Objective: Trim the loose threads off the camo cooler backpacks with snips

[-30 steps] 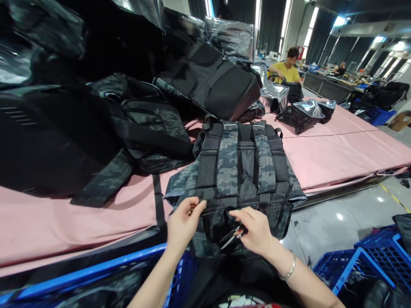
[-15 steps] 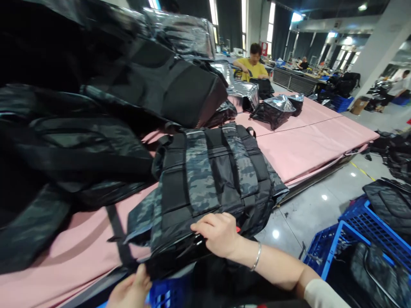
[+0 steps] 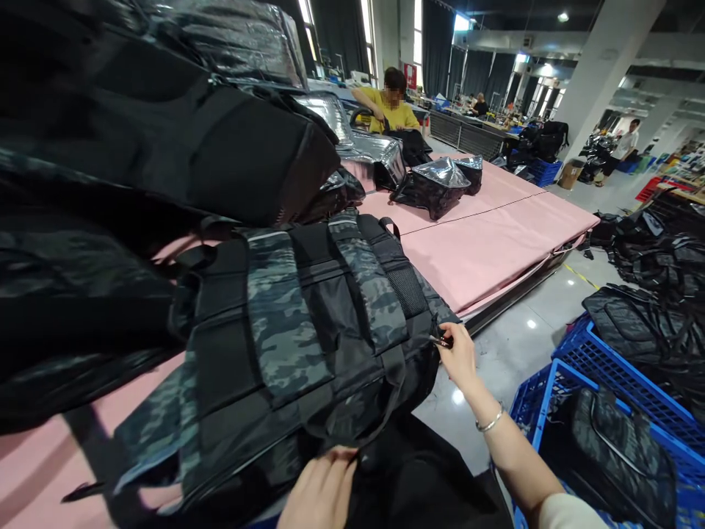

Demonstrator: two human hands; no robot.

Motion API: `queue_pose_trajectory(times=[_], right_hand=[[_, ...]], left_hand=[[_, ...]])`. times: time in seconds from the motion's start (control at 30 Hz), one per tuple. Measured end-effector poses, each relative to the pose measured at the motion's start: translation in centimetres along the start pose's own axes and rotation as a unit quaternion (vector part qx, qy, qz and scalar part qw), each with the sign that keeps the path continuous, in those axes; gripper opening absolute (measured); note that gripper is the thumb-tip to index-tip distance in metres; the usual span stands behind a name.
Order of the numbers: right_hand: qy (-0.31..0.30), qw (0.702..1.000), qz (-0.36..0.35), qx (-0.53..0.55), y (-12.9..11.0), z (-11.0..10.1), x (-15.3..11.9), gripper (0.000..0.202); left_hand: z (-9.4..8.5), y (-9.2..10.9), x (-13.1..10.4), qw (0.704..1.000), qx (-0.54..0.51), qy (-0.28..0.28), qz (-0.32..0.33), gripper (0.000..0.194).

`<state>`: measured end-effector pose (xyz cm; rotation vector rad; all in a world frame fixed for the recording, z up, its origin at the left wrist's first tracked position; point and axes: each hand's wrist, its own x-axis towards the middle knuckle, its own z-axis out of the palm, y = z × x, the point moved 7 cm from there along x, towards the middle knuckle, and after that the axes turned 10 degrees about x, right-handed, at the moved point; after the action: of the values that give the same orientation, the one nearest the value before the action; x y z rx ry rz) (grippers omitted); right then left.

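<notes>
A black and grey camouflage backpack [image 3: 286, 316] lies in front of me on the pink-covered table [image 3: 496, 235], its shoulder straps facing up. My left hand [image 3: 322, 485] grips the backpack's near edge with bent fingers, close to a loose black webbing strap [image 3: 393, 382]. At the backpack's right side, my right hand [image 3: 458, 356] is closed around small scissors [image 3: 440, 341]. Their metal tips point left, by the lower right corner of the backpack. Most of the scissors is hidden by my fingers.
More black bags [image 3: 220, 139] are piled high on the left. Silver-lined bags [image 3: 435, 180] stand farther back on the table. Blue crates [image 3: 551, 389] holding bags stand on the floor at right. A person in yellow [image 3: 393, 103] works across the table.
My right hand has moved from the middle of the backpack's near edge to its right side, with the scissors. My left hand has shifted right onto the near edge. The view has turned right.
</notes>
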<state>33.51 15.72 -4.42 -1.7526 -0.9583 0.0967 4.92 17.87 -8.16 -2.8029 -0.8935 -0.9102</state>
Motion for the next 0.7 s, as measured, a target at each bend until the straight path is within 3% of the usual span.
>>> queue_pose_trajectory(times=[0.1, 0.17, 0.27, 0.37, 0.5, 0.6, 0.7], right_hand=[[-0.050, 0.999, -0.001, -0.007, 0.6, 1.0, 0.3, 0.021], [-0.060, 0.997, -0.001, 0.049, 0.2, 1.9, 0.3, 0.015], [-0.069, 0.989, 0.008, 0.133, -0.5, 2.6, 0.3, 0.005], [-0.059, 0.975, 0.029, 0.210, -0.9, 1.9, 0.8, 0.014], [0.049, 0.931, 0.110, 0.344, 0.6, -0.7, 2.4, 0.024], [0.071, 0.927, 0.142, 0.341, 2.8, -0.9, 2.8, 0.026], [0.085, 0.932, 0.155, 0.316, 5.9, 0.0, 1.4, 0.024]], left_hand=[[-0.7, 2.5, 5.4, 0.994, 0.050, 0.017, 0.100, 0.031], [-1.9, 2.4, 8.5, 0.986, 0.109, 0.049, 0.117, 0.031], [-2.9, 1.1, 11.7, 0.975, 0.177, 0.046, 0.127, 0.028], [-4.0, 0.4, 12.8, 0.969, 0.183, 0.063, 0.155, 0.021], [-6.1, 0.2, 13.0, 0.966, 0.164, 0.120, 0.157, 0.023], [-7.3, -0.1, 13.2, 0.965, 0.153, 0.146, 0.152, 0.025], [-7.7, -0.4, 13.6, 0.961, 0.150, 0.155, 0.172, 0.027]])
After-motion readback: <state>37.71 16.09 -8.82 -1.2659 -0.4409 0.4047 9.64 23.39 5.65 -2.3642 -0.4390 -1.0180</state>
